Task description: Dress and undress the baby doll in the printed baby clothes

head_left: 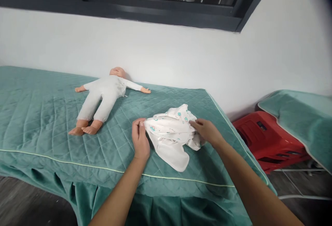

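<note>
A crumpled white baby garment [169,127] with small teal prints lies bunched on the green quilted bed cover [145,106]. My left hand [140,139] pinches its left edge between thumb and fingers. On the opposite side, my right hand [206,131] grips the bunched cloth, its fingertips partly hidden in the folds. A plain white flap of the garment hangs toward the bed's front edge. To the left, a baby doll [103,93] with a white cloth body rests on its back, arms spread, head near the wall; neither hand touches it.
A white wall [168,53] rises behind the bed, below a dark-framed window [160,11] with bars. Right of the bed stands a red plastic object [269,136], partly under another green cover [306,122]. The bed's piped front edge runs beneath my forearms.
</note>
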Demonstrator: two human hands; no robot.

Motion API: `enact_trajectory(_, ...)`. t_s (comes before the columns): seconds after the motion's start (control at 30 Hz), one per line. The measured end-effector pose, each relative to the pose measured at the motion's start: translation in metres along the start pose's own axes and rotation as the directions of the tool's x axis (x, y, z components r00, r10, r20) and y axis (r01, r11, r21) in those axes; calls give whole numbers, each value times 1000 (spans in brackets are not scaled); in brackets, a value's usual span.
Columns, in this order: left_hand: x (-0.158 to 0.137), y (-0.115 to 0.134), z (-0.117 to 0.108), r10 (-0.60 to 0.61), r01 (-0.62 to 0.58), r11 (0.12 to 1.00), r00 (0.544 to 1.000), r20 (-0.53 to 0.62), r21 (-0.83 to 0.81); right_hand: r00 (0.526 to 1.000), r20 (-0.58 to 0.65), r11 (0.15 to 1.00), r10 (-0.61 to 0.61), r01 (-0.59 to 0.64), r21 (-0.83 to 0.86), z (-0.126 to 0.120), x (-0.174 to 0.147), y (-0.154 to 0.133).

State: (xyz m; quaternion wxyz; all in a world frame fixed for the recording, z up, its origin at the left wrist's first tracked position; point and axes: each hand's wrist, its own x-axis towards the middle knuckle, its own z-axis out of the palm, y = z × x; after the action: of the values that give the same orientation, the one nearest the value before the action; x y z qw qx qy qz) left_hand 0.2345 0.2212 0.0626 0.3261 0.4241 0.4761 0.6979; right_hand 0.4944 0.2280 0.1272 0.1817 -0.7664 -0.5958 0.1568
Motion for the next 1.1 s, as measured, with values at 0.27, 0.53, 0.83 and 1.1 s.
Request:
enact_trajectory(0.27, 2, -7, 4, 90, -111, 977, 989, 119, 183, 905, -229, 849, -359, 418, 322, -35, 35, -135)
enact_trajectory(0.53, -1, -4, 2, 207, -181, 965, 970, -125, 190, 776, 33, 766, -630, 614, 189, 29, 12, -130)
enact_trajectory(0.83, -1, -5, 3, 294, -307, 816, 950, 106, 489, 937, -132, 944, -323, 329, 24, 28, 11, -29)
enact_trajectory(1.1, -8, 2, 2, 370, -397, 772, 916, 156, 497, 828, -560, 992, 31, 45, 120, -82, -17, 17)
